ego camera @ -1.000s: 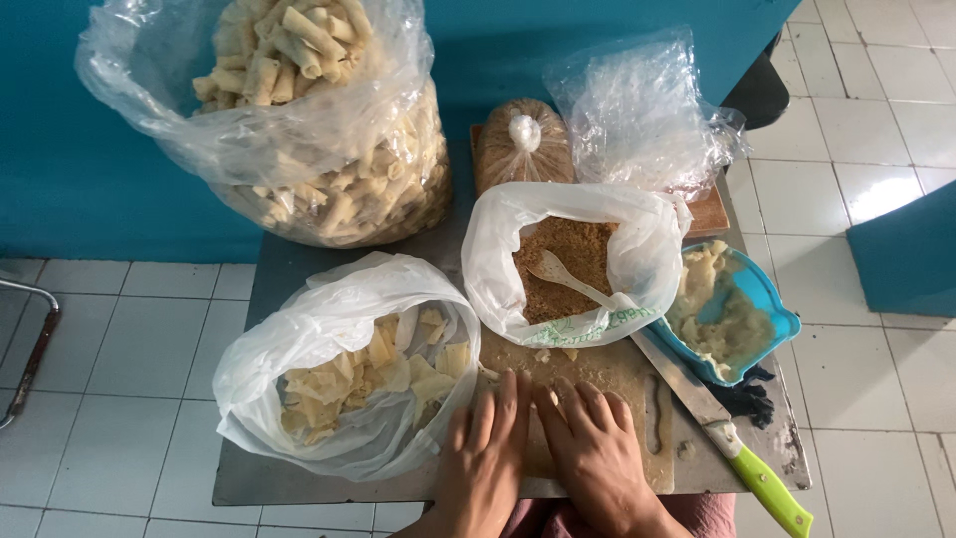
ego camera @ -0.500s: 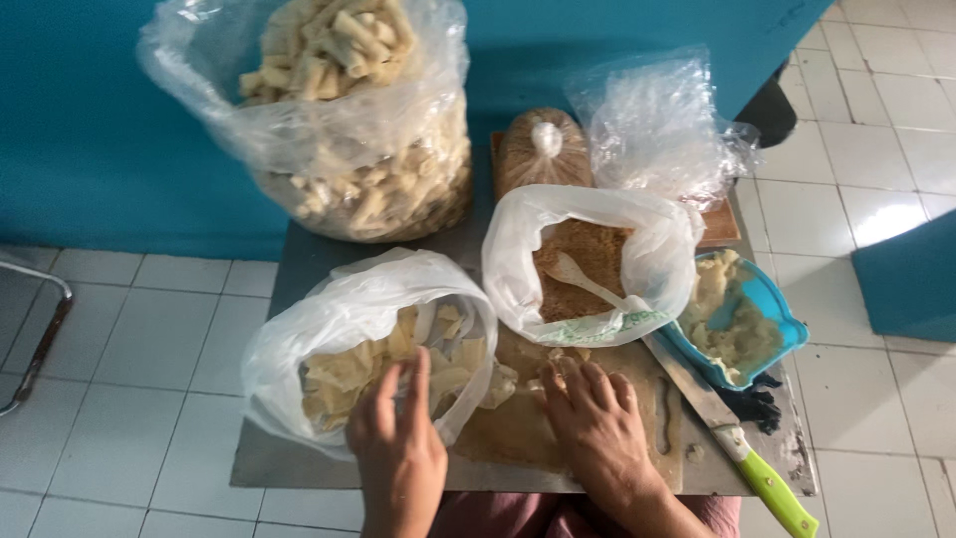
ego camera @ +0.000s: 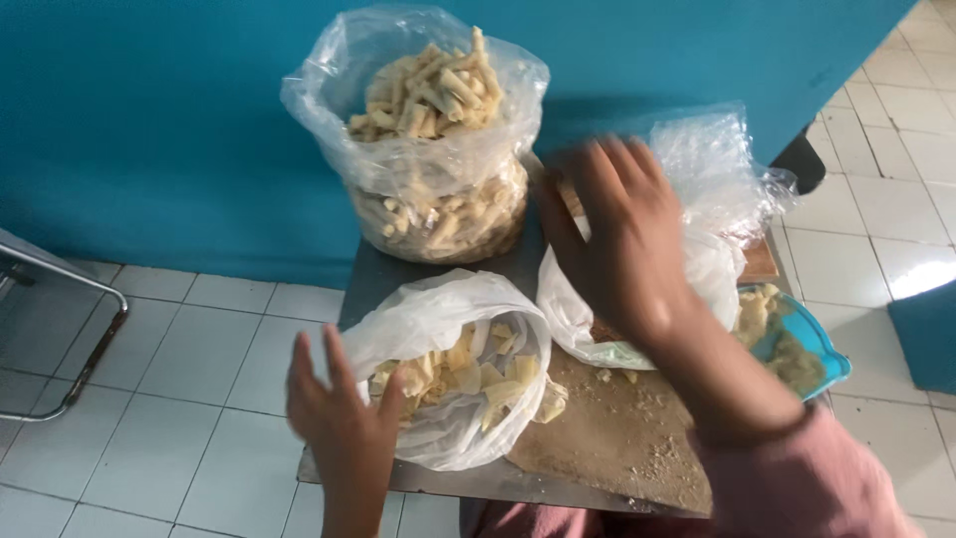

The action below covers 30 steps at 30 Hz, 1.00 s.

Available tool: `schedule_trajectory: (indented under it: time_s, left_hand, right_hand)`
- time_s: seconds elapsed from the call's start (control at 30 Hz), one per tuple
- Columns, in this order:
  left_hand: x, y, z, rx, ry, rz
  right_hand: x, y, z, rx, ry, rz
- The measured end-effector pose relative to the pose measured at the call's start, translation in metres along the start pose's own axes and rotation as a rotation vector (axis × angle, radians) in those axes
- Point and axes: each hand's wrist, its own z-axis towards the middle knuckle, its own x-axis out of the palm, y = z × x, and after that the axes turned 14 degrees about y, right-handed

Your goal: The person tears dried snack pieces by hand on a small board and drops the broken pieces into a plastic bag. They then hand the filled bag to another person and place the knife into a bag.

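The left hand (ego camera: pixel 344 428) sits at 7 o'clock in the head view, fingers spread and loose, its fingertips touching the crinkled rim of a thin white plastic bag (ego camera: pixel 448 384) without gripping it. That bag lies slumped open at the near left of the grey tabletop (ego camera: pixel 383 284) and holds flat, pale yellow, irregular chips (ego camera: pixel 468 374). The right hand (ego camera: pixel 622 239) hangs raised at 2 o'clock, blurred, palm down with fingers splayed and nothing in it, above a second white plastic bag (ego camera: pixel 588 319) whose rolled rim shows brown crumbly filling below the wrist. The forearm wears a pink sleeve (ego camera: pixel 797 478).

At 12 o'clock stands a tall clear plastic bag (ego camera: pixel 438 149), bulging and glossy, packed with short beige tube-shaped sticks (ego camera: pixel 428 90). Behind the right hand, at 1 o'clock, a puffed, wrinkled clear bag (ego camera: pixel 722 169) rises. At 3 o'clock a shallow blue plastic container (ego camera: pixel 827 354) holds lumpy yellowish dough. A wooden board (ego camera: pixel 612 443) dusted with brown crumbs covers the near right of the tabletop. White floor tiles (ego camera: pixel 179 399) surround it, and a teal wall (ego camera: pixel 149 130) backs the scene.
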Motion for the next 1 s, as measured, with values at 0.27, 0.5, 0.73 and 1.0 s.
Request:
schedule_trajectory:
  time_s: [0.27,0.5,0.73,1.0]
  left_hand:
    - [0.001,0.023,0.038,-0.117,0.353,-0.309]
    - [-0.007,0.026,0.070,-0.025,0.154,-0.520]
    - [-0.026,-0.004,0.055,0.007,0.063,-0.588]
    - [0.002,-0.003,0.023,0.489,0.082,-0.358]
  right_hand:
    - [0.059,0.015,0.113,-0.208,-0.045,0.010]
    - [0.096,0.065,-0.054,-0.198,0.756,0.511]
    - [0.159,0.032,-0.070,0.045,0.827,0.300]
    - [0.155,0.022,-0.075,-0.080,0.960,0.441]
